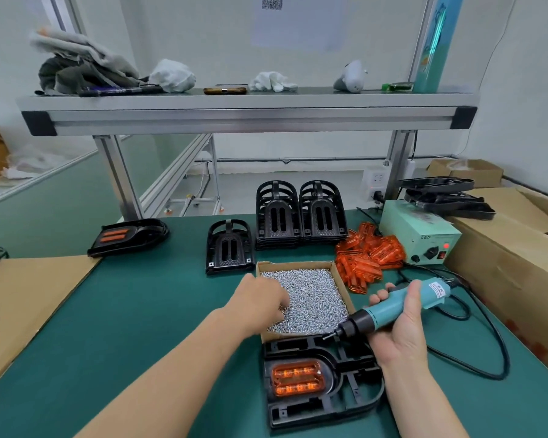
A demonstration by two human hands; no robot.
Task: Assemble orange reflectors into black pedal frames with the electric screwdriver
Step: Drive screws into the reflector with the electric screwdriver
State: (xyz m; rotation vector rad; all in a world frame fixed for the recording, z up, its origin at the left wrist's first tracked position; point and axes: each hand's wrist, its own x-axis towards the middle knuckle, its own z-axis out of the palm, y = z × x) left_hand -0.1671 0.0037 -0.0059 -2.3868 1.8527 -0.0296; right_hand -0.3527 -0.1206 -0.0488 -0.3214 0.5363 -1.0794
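Head view showed the left hand (260, 298) dipped into the cardboard box of screws (295, 263), fingertips down among them, though whether they had pinched one could not be told. The right hand (399, 330) was wrapped round the electric screwdriver (393, 308), its bit held low and tilted over the far edge of the black pedal frame (301, 412), seemingly kept close for fastening. That frame lay on the green mat (140, 311) just before the box, an orange reflector (298, 377) seated in its recess.
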